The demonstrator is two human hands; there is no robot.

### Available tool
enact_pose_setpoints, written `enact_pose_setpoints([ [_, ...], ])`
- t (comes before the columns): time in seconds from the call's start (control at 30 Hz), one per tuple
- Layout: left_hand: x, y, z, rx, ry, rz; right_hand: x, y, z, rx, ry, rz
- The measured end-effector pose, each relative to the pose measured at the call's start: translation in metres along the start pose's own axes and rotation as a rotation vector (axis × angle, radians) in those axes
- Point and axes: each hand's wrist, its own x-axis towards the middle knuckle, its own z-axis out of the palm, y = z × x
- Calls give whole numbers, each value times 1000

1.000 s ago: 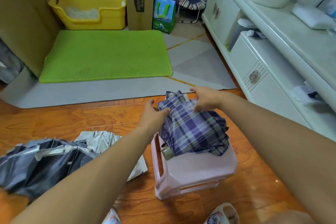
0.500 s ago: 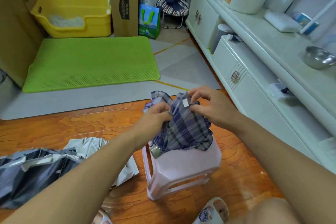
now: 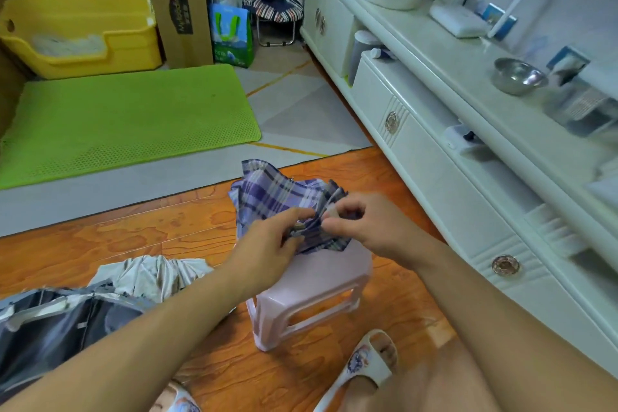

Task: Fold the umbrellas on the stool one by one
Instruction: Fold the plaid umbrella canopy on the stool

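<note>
head view: the left hand (image 3: 267, 244) was curled, its thumb and fingers pinching gathered cloth at the middle of the umbrella (image 3: 277, 197). the right hand (image 3: 364, 227) was also curled, thumb and forefinger pinching a small pale tab or strap on the cloth, close beside the left fingertips. the umbrella, soft purple-and-white plaid fabric, crumpled and bunched, lay on the far part of the stool (image 3: 314, 281), its far folds fanned upward. the stool was pale pink moulded plastic, smooth, with a slotted side, standing on glossy orange wood-grain floor (image 3: 140, 234). a second umbrella (image 3: 83, 311), dark grey with light panels, lay loose on the floor to the left. a perforated green mat (image 3: 127, 120) lay beyond. compared with half a second before, the hands had drawn closer together over the cloth, and the metal end seen earlier at the umbrella's near left was now hidden behind the left hand.
</note>
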Motion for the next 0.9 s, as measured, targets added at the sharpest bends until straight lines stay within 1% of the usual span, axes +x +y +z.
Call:
enact_pose_setpoints([
  [0.1,-1,2,3,11,4,30,-6,-4,-11,259,84,-23],
  [0.13,-1,2,4,14,-6,30,-8,-2,-17,291,103,-24],
  [0.23,-3,2,9,-6,-52,74,-18,8,-32,393,56,-29],
  [0.3,-5,-1,15,75,-111,210,-25,15,-41,459,19,-6],
  [0.37,-9,-3,24,164,-185,297,-28,25,-47,427,-24,64],
  [0.47,-12,-2,34,204,-226,326,-29,43,-41,165,-169,206],
  [0.53,-12,-1,37,206,-222,292,-26,48,-32,109,-257,271],
  [0.57,-11,-1,38,180,-199,234,-24,47,-27,135,-253,287],
  [0.67,-7,0,33,4,-75,-16,-14,38,-14,237,-123,287],
  [0.7,-5,0,31,-62,-53,-67,-10,35,-12,235,-84,268],
  [0.73,-4,2,27,-110,-69,-97,-7,33,-12,231,-69,254],
  [0.77,-4,3,23,-123,-136,-104,-4,31,-12,226,-88,251],
  [0.8,-5,5,18,-103,-252,-84,-3,31,-14,210,-137,261],
  [0.87,-9,7,12,34,-564,-54,-3,39,-19,112,-277,305],
  [0.9,-9,4,11,118,-693,-67,-3,45,-20,31,-352,337],
])
